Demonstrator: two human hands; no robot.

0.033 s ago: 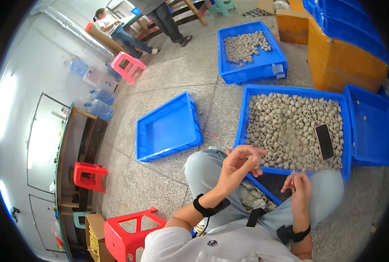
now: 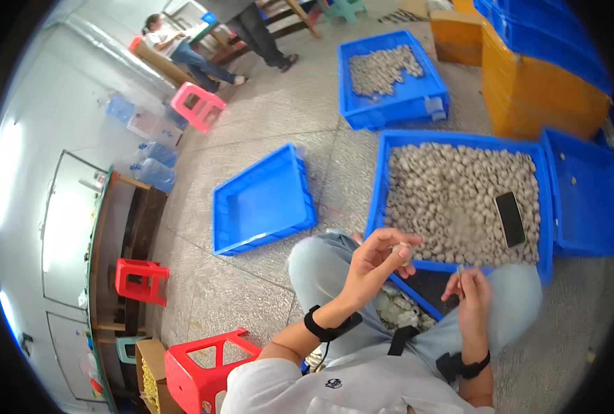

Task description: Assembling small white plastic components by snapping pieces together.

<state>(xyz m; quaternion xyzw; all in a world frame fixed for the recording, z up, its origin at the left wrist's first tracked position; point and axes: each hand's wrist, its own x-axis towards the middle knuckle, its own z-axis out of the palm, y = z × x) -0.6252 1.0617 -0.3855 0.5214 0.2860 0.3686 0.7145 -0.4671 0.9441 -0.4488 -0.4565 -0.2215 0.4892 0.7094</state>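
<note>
My left hand is closed on a small pale grey rounded piece, pinched between thumb and fingers. It looks like the pieces that fill the large blue crate in front of me. My right hand, over my right knee, grips a small thin tool whose tip pokes up past the fingers; its kind is too small to make out. The two hands are apart, near the crate's close edge. On the heap of hollow grey pieces lies a phone with a dark screen.
Between my legs, a lower container holds whitish scraps. An empty blue crate lies to the left; another with grey pieces is farther off. More blue crates and orange boxes line the right. A red stool stands near left.
The view has shifted slightly, so the crates sit a little higher and further left. Both hands keep nearly the same pose and their holds.
</note>
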